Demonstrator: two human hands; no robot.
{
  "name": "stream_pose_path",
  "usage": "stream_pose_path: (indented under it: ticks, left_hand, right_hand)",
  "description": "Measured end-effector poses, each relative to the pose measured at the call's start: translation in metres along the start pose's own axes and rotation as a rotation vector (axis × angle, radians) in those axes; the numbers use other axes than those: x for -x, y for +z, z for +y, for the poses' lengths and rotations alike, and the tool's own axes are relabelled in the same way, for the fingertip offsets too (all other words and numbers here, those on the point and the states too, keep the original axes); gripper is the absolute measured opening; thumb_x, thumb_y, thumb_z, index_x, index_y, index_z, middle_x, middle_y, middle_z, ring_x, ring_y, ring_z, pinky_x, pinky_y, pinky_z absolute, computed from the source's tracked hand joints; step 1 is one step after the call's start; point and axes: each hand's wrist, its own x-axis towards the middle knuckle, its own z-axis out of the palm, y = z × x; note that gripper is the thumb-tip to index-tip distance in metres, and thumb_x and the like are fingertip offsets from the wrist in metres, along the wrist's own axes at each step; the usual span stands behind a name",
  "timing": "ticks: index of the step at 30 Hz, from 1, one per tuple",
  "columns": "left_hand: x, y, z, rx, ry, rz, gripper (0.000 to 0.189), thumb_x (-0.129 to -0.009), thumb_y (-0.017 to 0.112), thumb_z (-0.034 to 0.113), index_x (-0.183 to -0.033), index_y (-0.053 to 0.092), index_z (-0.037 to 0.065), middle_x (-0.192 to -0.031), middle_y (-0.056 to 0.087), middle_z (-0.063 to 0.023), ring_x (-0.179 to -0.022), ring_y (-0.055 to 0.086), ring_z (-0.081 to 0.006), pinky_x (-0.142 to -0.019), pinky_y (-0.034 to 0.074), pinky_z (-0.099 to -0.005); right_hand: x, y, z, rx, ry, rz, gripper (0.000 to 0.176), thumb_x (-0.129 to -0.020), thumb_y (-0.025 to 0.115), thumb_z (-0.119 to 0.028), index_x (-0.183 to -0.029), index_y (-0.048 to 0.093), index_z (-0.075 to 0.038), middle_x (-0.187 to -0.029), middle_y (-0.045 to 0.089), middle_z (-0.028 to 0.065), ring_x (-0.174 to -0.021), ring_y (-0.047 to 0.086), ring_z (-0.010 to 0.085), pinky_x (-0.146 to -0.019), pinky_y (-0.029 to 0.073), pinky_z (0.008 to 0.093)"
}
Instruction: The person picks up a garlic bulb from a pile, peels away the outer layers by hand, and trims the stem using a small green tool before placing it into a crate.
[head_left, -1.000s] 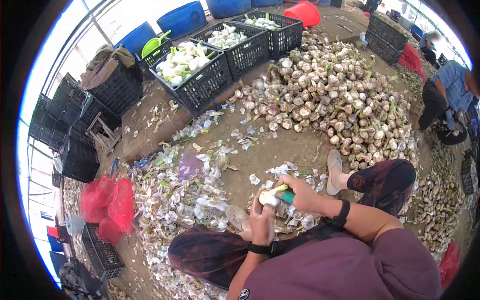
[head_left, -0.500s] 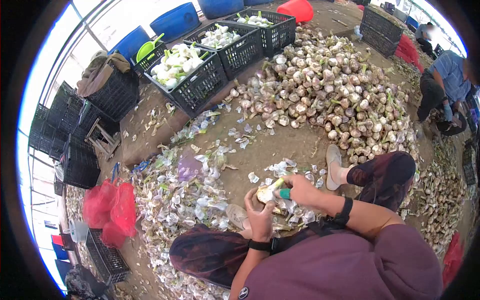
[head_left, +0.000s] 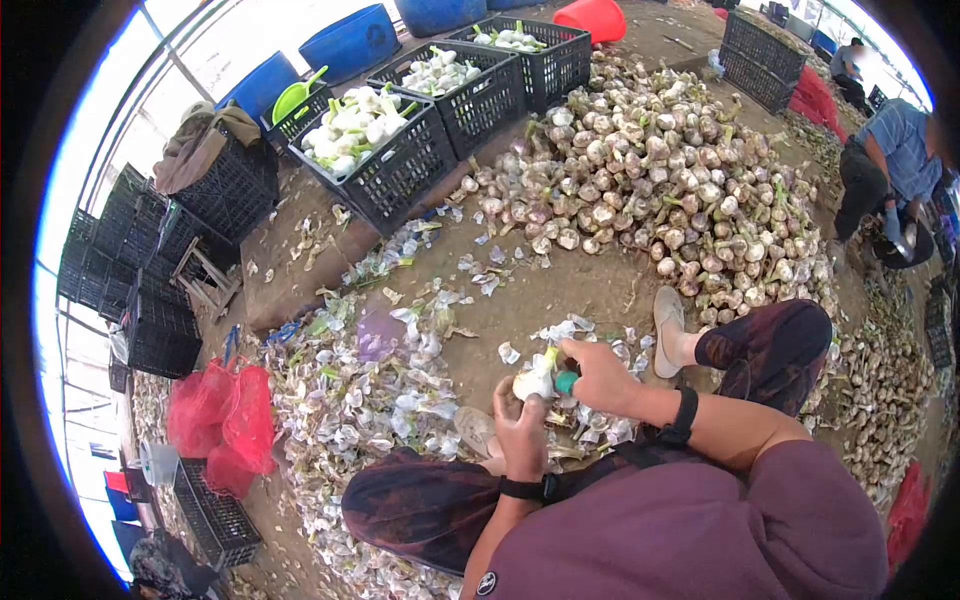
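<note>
My left hand (head_left: 521, 440) is closed around the lower side of a peeled white garlic bulb (head_left: 536, 380), whose short pale-green stem points up and right. My right hand (head_left: 603, 378) meets the bulb from the right, its fingers bent in at the stem. Something green (head_left: 565, 382), like a wrap over the thumb, presses at the bulb's side; I cannot tell whether it is a wrap or a small tool. Loose garlic skins (head_left: 570, 328) lie on the ground just beyond both hands.
A big heap of unpeeled garlic (head_left: 650, 170) lies ahead. Black crates (head_left: 395, 185) of white bulbs stand beyond at left. Shed skins (head_left: 390, 420) cover the ground to my left, near red mesh bags (head_left: 235, 415). A co-worker (head_left: 895, 150) sits at far right.
The bulb has been turned more upright, and its face looks whiter, without the brownish skin seen before. My right hand has shifted slightly up the stem.
</note>
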Motion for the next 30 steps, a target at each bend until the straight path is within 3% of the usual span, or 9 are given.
stream_pose_path:
  ticks: [5,9,12,17,20,24,25,28,30]
  left_hand:
    - [-0.006,-0.005,-0.009,0.236,-0.182,-0.137,0.039,-0.096,0.04,0.03,-0.125,0.041,0.003,-0.12,0.051,-0.0102,-0.106,0.052,-0.0221,-0.093,0.041,-0.0369]
    - [-0.006,-0.001,-0.008,0.33,-0.227,-0.002,0.037,-0.097,0.035,0.028,-0.123,0.042,0.002,-0.116,0.053,-0.0096,-0.106,0.052,-0.0212,-0.091,0.041,-0.0336]
    - [-0.011,-0.019,-0.032,0.233,-0.226,-0.104,0.039,-0.097,0.038,0.029,-0.123,0.043,0.001,-0.114,0.054,-0.0092,-0.104,0.053,-0.0204,-0.092,0.041,-0.0329]
    - [-0.008,-0.011,-0.023,0.146,-0.11,-0.097,0.039,-0.085,0.058,0.008,-0.121,0.043,0.001,-0.111,0.053,-0.0094,-0.098,0.055,-0.0206,-0.085,0.046,-0.0351]
    - [-0.007,-0.019,-0.025,0.12,-0.14,-0.061,0.045,-0.084,0.059,0.011,-0.124,0.041,0.001,-0.113,0.053,-0.0109,-0.099,0.057,-0.0225,-0.085,0.048,-0.0368]
    - [-0.004,-0.025,-0.021,0.191,-0.19,-0.189,0.05,-0.08,0.063,0.011,-0.124,0.041,0.002,-0.116,0.053,-0.0128,-0.103,0.057,-0.0239,-0.089,0.047,-0.0368]
    - [-0.002,-0.024,-0.013,0.213,-0.207,-0.23,0.051,-0.08,0.064,0.012,-0.125,0.041,0.002,-0.116,0.053,-0.0131,-0.104,0.057,-0.0243,-0.089,0.048,-0.0369]
    - [0.005,-0.008,0.003,0.314,-0.206,-0.256,0.055,-0.078,0.063,0.008,-0.129,0.041,0.004,-0.12,0.053,-0.014,-0.107,0.056,-0.0269,-0.087,0.049,-0.0371]
    - [0.005,-0.008,0.001,0.425,-0.229,-0.252,0.052,-0.079,0.055,-0.002,-0.129,0.04,0.003,-0.121,0.053,-0.0154,-0.108,0.056,-0.0285,-0.089,0.048,-0.038]
  right_hand:
    - [0.001,-0.003,0.008,0.012,-0.07,0.041,0.017,-0.073,0.061,-0.009,-0.088,0.056,-0.002,-0.083,0.06,0.0196,-0.076,0.059,0.0356,-0.066,0.046,0.0375]
    - [0.004,-0.009,0.005,-0.586,0.255,-0.132,0.027,-0.08,0.065,-0.018,-0.1,0.058,-0.002,-0.09,0.06,0.0208,-0.082,0.057,0.0311,-0.071,0.045,0.0331]
    - [0.009,-0.002,0.001,-0.09,-0.079,-0.023,0.026,-0.079,0.066,-0.019,-0.095,0.058,-0.001,-0.087,0.06,0.0191,-0.079,0.056,0.0313,-0.069,0.045,0.0337]
    - [0.002,0.007,0.011,0.076,-0.309,0.051,0.021,-0.076,0.067,-0.015,-0.089,0.059,-0.001,-0.08,0.058,0.0169,-0.076,0.056,0.035,-0.067,0.045,0.0369]
    - [-0.002,-0.007,0.008,-0.04,-0.221,-0.089,0.019,-0.075,0.067,-0.014,-0.088,0.061,-0.001,-0.08,0.06,0.0163,-0.073,0.059,0.0307,-0.065,0.046,0.0345]
    - [-0.007,-0.008,0.029,-0.468,-0.061,-0.203,0.009,-0.084,0.059,-0.008,-0.091,0.062,-0.003,-0.08,0.065,0.0052,-0.075,0.063,0.0199,-0.066,0.048,0.0314]
    - [-0.008,-0.012,0.022,-0.646,0.109,-0.129,0.008,-0.087,0.057,-0.008,-0.091,0.061,-0.002,-0.076,0.062,0.0009,-0.068,0.059,0.012,-0.058,0.047,0.0281]
    - [-0.015,-0.009,0.032,-1.154,0.585,-0.007,0.009,-0.087,0.058,-0.009,-0.091,0.06,-0.001,-0.073,0.061,0.0031,-0.061,0.055,0.0092,-0.051,0.044,0.0247]
    - [-0.021,-0.006,0.034,-1.08,0.62,0.137,0.006,-0.086,0.055,-0.005,-0.09,0.059,-0.002,-0.072,0.059,0.0036,-0.057,0.053,0.0077,-0.047,0.04,0.0235]
